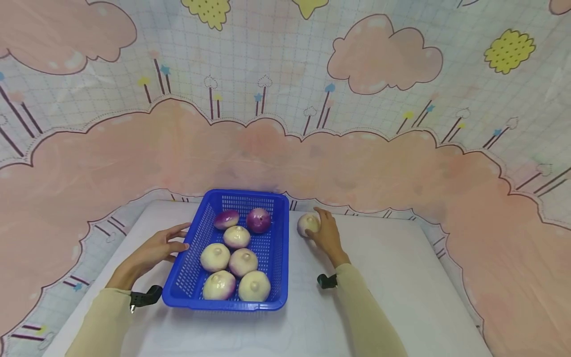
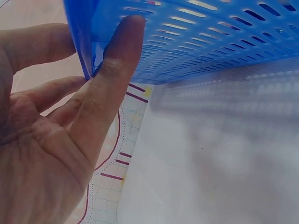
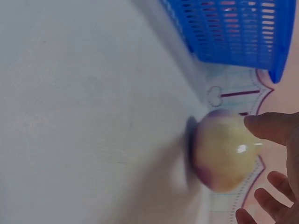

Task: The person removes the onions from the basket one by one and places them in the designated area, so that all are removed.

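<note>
A blue plastic basket (image 1: 225, 304) with slotted walls holds several onions, pale ones (image 1: 243, 263) in the front and middle and two purple ones (image 1: 258, 220) at the back. My left hand (image 1: 153, 250) is at the basket's left side, its fingers extended to the rim and the thumb against the outer wall (image 2: 187, 42). Right of the basket, a single pale onion (image 3: 224, 151) with a purple tinge sits on the white table. Around it reaches my right hand (image 1: 329, 235), thumb overlapping the onion's near side, while the other fingers are spread and apart from it in the right wrist view.
The white tabletop (image 1: 392, 277) extends right of the lone onion and in front of the basket. Behind the table hangs a patterned cloth (image 1: 357, 163) with pink clouds. Each wrist carries a small black camera (image 1: 146, 296).
</note>
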`<act>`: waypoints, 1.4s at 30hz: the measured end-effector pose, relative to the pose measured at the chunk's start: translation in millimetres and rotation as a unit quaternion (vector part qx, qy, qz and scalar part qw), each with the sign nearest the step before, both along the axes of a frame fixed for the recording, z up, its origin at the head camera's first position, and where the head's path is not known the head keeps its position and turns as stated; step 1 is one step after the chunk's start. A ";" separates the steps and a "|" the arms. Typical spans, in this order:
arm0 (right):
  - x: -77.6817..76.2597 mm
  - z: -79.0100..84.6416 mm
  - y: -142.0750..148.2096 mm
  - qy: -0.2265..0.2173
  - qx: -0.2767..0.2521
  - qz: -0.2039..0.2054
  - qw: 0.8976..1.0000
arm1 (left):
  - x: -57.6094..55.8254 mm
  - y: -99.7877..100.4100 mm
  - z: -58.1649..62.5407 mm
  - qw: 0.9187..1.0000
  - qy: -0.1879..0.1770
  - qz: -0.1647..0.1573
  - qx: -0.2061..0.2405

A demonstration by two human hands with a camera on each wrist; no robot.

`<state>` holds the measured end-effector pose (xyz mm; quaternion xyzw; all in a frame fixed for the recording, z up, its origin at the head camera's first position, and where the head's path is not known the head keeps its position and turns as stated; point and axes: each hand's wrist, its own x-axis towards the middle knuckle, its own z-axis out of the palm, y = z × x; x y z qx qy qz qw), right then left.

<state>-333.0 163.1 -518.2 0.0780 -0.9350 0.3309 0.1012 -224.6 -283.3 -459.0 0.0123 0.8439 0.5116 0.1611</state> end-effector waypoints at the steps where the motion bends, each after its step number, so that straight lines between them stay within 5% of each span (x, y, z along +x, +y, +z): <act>1: 1.5 3.3 0.5 0.003 -0.001 0.000 1.000 | 0.2 0.3 0.0 1.000 0.000 0.001 -0.001; 19: 29.7 72.6 -0.9 0.080 -0.018 0.036 0.996 | 0.5 -0.9 2.1 1.000 0.009 0.000 -0.007; 32: 59.7 99.5 -10.1 0.146 -0.028 0.086 0.985 | 0.9 -0.8 -2.8 1.000 0.011 -0.002 0.001; 42: 79.9 111.3 -24.3 0.151 -0.035 0.121 0.980 | 2.3 0.3 -7.9 1.000 0.018 0.003 -0.012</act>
